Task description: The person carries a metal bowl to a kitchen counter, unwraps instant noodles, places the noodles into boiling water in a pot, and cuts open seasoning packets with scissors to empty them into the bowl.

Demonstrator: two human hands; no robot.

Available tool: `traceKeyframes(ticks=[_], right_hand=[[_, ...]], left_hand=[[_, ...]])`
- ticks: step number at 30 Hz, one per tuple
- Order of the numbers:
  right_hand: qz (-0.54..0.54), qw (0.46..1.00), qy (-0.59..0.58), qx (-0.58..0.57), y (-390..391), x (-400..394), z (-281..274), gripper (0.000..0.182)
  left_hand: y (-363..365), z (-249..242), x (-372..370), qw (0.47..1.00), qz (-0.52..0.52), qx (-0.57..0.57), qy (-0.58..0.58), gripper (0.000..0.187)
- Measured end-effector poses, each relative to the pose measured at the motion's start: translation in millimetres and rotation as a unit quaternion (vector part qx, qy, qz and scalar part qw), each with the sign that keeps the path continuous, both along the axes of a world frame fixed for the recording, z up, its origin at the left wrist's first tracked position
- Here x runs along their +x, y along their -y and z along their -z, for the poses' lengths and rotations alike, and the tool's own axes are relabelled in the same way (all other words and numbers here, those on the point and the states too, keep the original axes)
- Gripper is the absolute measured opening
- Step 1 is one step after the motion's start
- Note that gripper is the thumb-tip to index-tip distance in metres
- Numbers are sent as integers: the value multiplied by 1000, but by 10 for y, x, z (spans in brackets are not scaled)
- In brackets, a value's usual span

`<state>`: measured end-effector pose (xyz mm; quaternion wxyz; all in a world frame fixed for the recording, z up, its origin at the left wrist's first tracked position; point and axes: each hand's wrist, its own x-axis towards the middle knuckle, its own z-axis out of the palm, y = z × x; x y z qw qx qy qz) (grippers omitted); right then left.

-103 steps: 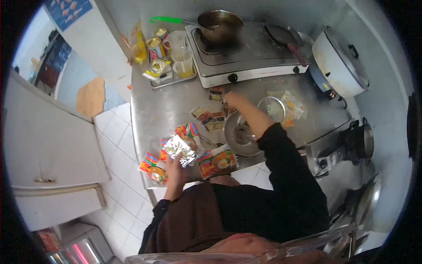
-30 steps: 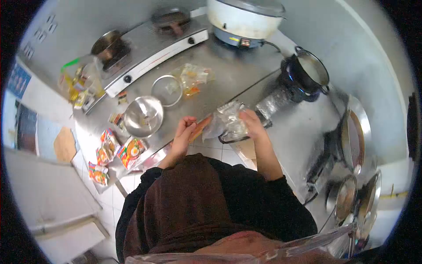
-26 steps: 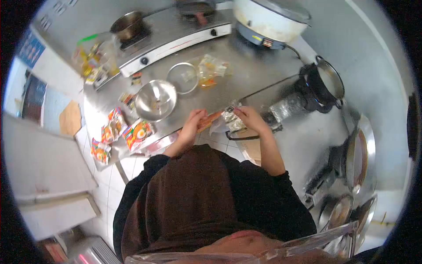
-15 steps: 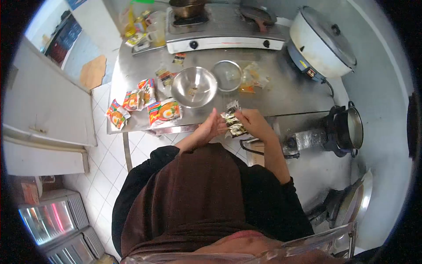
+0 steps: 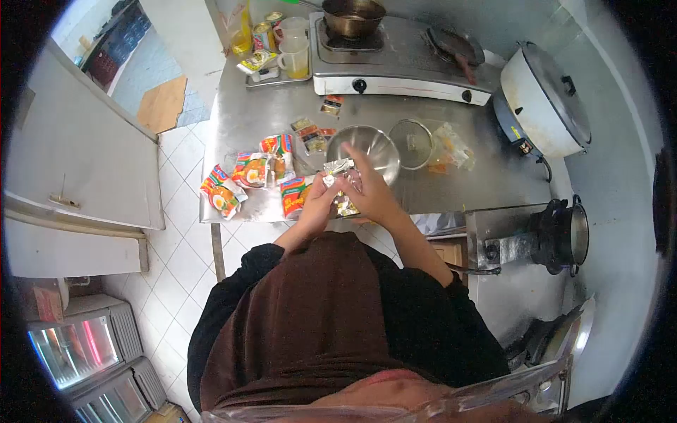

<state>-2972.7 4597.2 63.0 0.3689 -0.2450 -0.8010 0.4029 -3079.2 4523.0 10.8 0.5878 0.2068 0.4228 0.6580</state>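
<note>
My left hand [image 5: 317,204] and my right hand [image 5: 374,194] are closed around a crinkled silver foil packet [image 5: 345,206], in front of the near side of a steel bowl [image 5: 379,146]. The fingers hide part of the foil. My right index finger sticks up past the packet, in front of the bowl. Close to my left hand lies a red and yellow instant noodle pack [image 5: 291,196], partly covered by the hand. Several more noodle packs [image 5: 250,170] lie to the left on the steel table [image 5: 261,109]. Small seasoning sachets [image 5: 309,135] sit left of the bowl.
A round strainer [image 5: 411,144] and clear plastic wrappers [image 5: 450,149] lie right of the bowl. Behind them stands a gas stove [image 5: 402,86] with a pan [image 5: 352,20]. A large white cooker [image 5: 539,106] stands right, a measuring jug [image 5: 295,62] back left. A black pot [image 5: 575,233] is at right.
The view has shifted, so the table things appear further right. Both hands have moved left and up with the foil packet, towards the bowl. My left hand, open before, has closed on the packet.
</note>
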Motion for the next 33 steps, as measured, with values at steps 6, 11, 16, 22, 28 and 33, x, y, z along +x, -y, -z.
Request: traceKeyframes(ticks=[6,11,16,22,28,33], right_hand=[[4,994,79,-71,105,-419,206,31],[-37,969,212,-123,241,-632,379,29],[-72,979,165,-95,449,-731,474,25],[-131,955,169,-204,371,-797,527,23],[-50,869,443,213,63,-976,853,24],[-131,762,582,251,-48,-1147,1094,31]], left_hand=[[143,259,-402,1000,-10,22,11,37],[482,379,-750,994,62,-45,-80,45],[741,648,-910,994,91,-61,-2,53],[776,600,-994,998,52,-41,-5,54],[794,1074,-1152,991,55,-69,98,49],[918,969,-1263,987,64,-94,115,45]])
